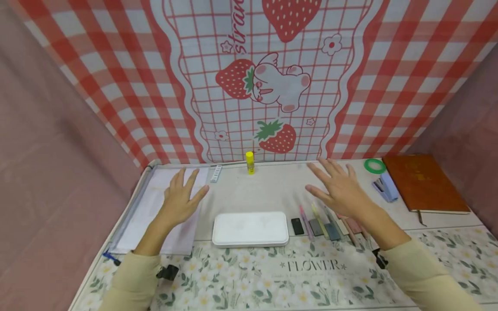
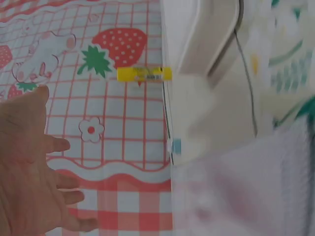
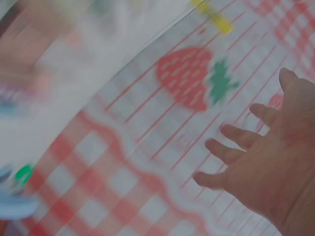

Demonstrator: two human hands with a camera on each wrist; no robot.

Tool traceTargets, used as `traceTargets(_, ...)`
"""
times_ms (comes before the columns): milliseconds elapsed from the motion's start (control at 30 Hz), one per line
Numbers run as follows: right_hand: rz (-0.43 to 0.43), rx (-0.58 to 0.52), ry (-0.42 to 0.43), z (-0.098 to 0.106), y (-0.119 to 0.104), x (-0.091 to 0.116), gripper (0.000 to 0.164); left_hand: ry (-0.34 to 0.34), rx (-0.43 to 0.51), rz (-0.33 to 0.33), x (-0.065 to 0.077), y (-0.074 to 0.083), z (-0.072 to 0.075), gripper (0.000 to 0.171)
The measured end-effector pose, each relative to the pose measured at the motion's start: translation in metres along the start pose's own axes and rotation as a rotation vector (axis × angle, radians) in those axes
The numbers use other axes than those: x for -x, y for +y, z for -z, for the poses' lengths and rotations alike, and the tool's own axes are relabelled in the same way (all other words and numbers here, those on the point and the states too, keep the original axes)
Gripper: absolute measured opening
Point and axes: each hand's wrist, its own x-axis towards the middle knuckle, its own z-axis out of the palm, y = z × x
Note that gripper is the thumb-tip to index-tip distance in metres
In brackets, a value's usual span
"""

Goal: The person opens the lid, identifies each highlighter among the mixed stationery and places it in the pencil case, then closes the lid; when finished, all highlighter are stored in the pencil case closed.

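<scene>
My left hand hovers with spread fingers over a clear folder of white paper at the left of the table. Nothing is in its grasp. On the other side, my right hand is also raised, fingers spread and holding nothing, above a row of pens and small blocks. Between the hands lies a closed white pencil case. A yellow glue stick stands upright behind it. In the row are a black block, a pink pen and a yellow pen; my right forearm partly hides its right end.
At the right lie a brown notebook, a light-blue stapler and a green tape roll. A small white-and-blue strip lies by the folder. A blue pen sits at the front left. A checked strawberry cloth hangs behind.
</scene>
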Motion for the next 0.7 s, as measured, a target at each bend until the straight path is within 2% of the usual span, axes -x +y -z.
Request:
traceTargets(67,0.056,-0.020,-0.034,-0.006,-0.017,-0.002,0.068,-0.026,0.091,-0.027,0.008,0.004,-0.005,0.073)
traceTargets(133,0.103,-0.040,-0.069,-0.013,-0.031,-0.003,0.069,-0.085,0.199,-0.039,0.016,0.007,-0.011,0.076)
traceTargets(233,0.177,-0.075,-0.108,-0.025,-0.048,-0.003,0.071,-0.193,0.344,-0.042,0.025,0.008,-0.024,0.088)
traceTargets(333,0.234,-0.118,-0.152,-0.038,-0.063,-0.002,0.072,-0.262,0.423,-0.026,0.034,0.007,-0.038,0.101)
traceTargets(533,0.262,-0.172,-0.292,-0.063,-0.088,-0.003,0.078,-0.325,0.484,0.055,0.047,0.001,-0.057,0.117)
traceTargets(633,0.269,-0.166,-0.328,-0.069,-0.096,-0.007,0.080,-0.337,0.483,0.083,0.052,-0.001,-0.061,0.118)
traceTargets(700,0.270,-0.161,-0.340,-0.069,-0.099,-0.010,0.081,-0.330,0.494,0.079,0.052,-0.001,-0.063,0.116)
